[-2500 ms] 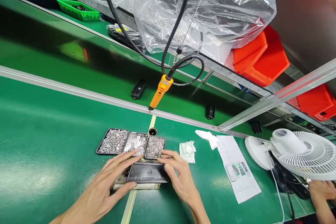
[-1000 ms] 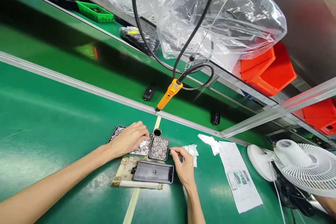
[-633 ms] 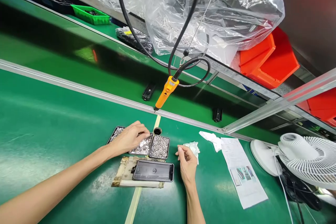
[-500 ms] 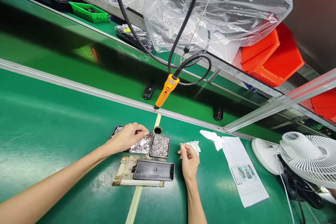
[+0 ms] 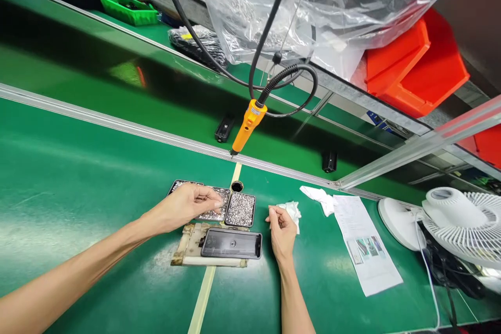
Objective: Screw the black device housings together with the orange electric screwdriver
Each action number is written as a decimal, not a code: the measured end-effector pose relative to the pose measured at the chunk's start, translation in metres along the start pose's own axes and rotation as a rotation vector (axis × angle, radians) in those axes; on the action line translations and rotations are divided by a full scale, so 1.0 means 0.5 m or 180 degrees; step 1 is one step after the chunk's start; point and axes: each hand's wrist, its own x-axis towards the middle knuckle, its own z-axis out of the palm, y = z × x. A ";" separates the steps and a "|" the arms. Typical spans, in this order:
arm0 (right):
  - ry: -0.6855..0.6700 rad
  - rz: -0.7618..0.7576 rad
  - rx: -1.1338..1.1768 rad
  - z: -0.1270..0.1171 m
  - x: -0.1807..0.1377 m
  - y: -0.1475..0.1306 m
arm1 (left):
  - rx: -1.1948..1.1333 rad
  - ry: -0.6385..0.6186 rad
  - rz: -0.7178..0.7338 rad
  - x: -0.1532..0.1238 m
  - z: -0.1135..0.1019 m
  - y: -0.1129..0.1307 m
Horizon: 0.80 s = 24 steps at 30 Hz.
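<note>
My left hand [image 5: 188, 207] reaches over three small black trays [image 5: 239, 210] of tiny metal parts, its fingertips pinched down in the middle tray; what they hold is too small to see. My right hand [image 5: 282, 231] hovers to the right of the trays, thumb and forefinger pinched together beside a crumpled white cloth [image 5: 291, 211]. In front of the trays a black rectangular housing [image 5: 230, 244] lies flat on a worn pad [image 5: 187, 244], touched by neither hand.
An orange electric screwdriver [image 5: 245, 130] hangs on a black cable above the trays. A paper sheet [image 5: 366, 244] and a white fan [image 5: 462, 228] lie to the right. Small black parts [image 5: 224, 129] ride the conveyor behind the rail. Red bins [image 5: 415, 65] and a plastic bag [image 5: 313, 5] sit above.
Both hands have left the black housing. The left went up to the middle tray and pinched there; the right moved right beside the cloth and closed into a pinch.
</note>
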 end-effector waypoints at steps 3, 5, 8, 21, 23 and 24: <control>-0.0021 -0.0010 -0.0008 0.001 -0.002 -0.003 | 0.0291 -0.0088 0.0448 -0.047 0.035 0.031; -0.0030 -0.0030 -0.0016 0.002 -0.003 -0.004 | 0.0811 -0.0156 0.1182 -0.066 0.057 0.040; -0.0045 -0.0056 -0.0029 0.002 -0.005 -0.005 | 0.1600 -0.0134 0.1978 -0.070 0.076 0.037; -0.0099 -0.0074 -0.0104 0.004 -0.002 -0.004 | 0.2719 -0.0028 0.2329 -0.108 0.038 -0.022; -0.0093 -0.0063 -0.0133 0.004 -0.002 -0.004 | 0.2938 0.0006 0.2469 -0.108 0.043 -0.038; -0.0088 -0.0059 -0.0147 0.004 -0.001 -0.003 | 0.3002 0.0030 0.2517 -0.106 0.047 -0.041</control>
